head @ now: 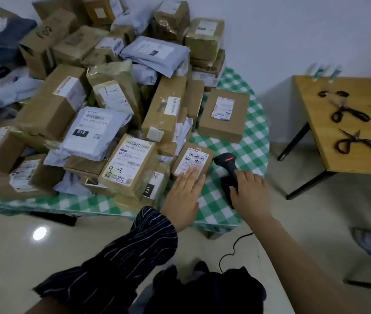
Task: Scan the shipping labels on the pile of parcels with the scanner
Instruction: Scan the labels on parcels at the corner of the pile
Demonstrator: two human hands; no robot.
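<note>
A big pile of cardboard and grey-bag parcels covers a table with a green checked cloth. At its near right edge lies a small brown parcel with a white shipping label facing up. My left hand lies flat, its straight fingertips touching the near edge of that parcel and label. Just to the right, my right hand grips the handle of a black scanner, whose head shows a red light and points up and left, beside the label.
A wooden side table to the right carries several pairs of scissors. A lone brown box with a label lies behind the scanner. The scanner's black cable hangs down to the pale tiled floor.
</note>
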